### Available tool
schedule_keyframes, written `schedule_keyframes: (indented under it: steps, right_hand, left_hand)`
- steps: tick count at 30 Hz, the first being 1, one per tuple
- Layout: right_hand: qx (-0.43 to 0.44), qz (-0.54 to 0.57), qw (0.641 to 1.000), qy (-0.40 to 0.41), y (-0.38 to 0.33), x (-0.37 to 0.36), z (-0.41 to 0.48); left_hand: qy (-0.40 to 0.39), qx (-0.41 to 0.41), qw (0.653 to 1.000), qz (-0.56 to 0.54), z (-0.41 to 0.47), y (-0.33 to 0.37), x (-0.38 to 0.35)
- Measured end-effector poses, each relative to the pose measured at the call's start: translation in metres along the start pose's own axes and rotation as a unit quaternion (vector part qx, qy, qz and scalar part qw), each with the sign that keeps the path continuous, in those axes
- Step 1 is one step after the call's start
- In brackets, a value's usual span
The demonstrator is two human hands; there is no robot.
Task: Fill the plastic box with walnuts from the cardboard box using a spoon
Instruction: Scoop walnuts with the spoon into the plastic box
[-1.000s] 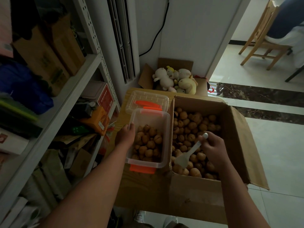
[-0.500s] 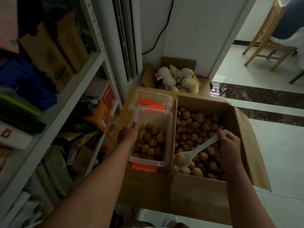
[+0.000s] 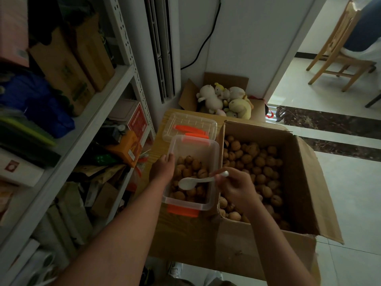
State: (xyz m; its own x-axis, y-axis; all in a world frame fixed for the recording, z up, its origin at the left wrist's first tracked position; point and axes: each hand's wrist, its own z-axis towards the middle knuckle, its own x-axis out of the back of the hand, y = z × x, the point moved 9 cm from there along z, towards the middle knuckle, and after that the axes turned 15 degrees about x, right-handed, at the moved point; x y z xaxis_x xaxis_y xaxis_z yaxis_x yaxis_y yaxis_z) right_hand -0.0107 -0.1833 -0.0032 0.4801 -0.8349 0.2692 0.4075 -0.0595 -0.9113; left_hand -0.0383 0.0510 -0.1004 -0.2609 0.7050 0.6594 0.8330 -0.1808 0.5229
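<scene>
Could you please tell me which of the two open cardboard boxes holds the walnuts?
The large brown cardboard box right of the clear plastic box holds walnuts; the smaller cardboard box by the wall holds plush toys.

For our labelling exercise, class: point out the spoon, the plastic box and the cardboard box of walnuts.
spoon (image 3: 187, 183), head view, on its bowl.
plastic box (image 3: 195, 148), head view, on its bare far wall.
cardboard box (image 3: 299, 182), head view, on its right inner wall.
</scene>
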Motion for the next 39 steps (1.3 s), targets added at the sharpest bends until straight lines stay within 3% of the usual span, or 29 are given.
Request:
schedule_keyframes:
  steps: [3, 7, 9, 11, 16, 23, 25, 32, 39]
  right_hand:
    - [0.045, 0.014, 0.997, 0.063, -0.008, 0.022, 0.001]
    - [0.038, -0.013, 0.957, 0.286, -0.012, 0.095, -0.014]
    - [0.02, -0.076, 0.933, 0.351, -0.007, 0.125, -0.027]
    - [0.012, -0.127, 0.939, 0.318, -0.001, 0.134, -0.029]
    - [-0.019, -0.15, 0.982, 0.116, 0.024, 0.089, -0.028]
    - [-0.044, -0.233, 0.971, -0.008, 0.026, 0.057, -0.012]
    - [-0.073, -0.22, 0.973, 0.013, 0.033, 0.055, -0.015]
    - [-0.172, -0.127, 0.95, 0.226, 0.056, 0.107, -0.051]
    - [-0.147, -0.035, 0.931, 0.333, 0.038, 0.133, -0.051]
  left_hand:
    - [-0.002, 0.005, 1.0, -0.005, -0.001, -0.001, 0.001]
    - [-0.002, 0.006, 1.0, -0.011, -0.002, -0.001, 0.001]
    - [-0.001, 0.006, 1.0, -0.009, -0.001, 0.0, 0.0]
    - [-0.001, 0.008, 1.0, -0.007, -0.001, 0.0, 0.0]
    - [0.002, 0.005, 1.0, -0.002, -0.003, 0.003, 0.002]
    - [-0.004, 0.005, 1.0, -0.004, 0.0, 0.0, -0.001]
    - [-0.002, 0.003, 1.0, 0.0, 0.0, 0.0, -0.001]
    - [0.002, 0.0, 1.0, 0.001, -0.001, 0.0, 0.0]
    - [0.009, -0.003, 1.0, 0.007, -0.003, 0.002, 0.001]
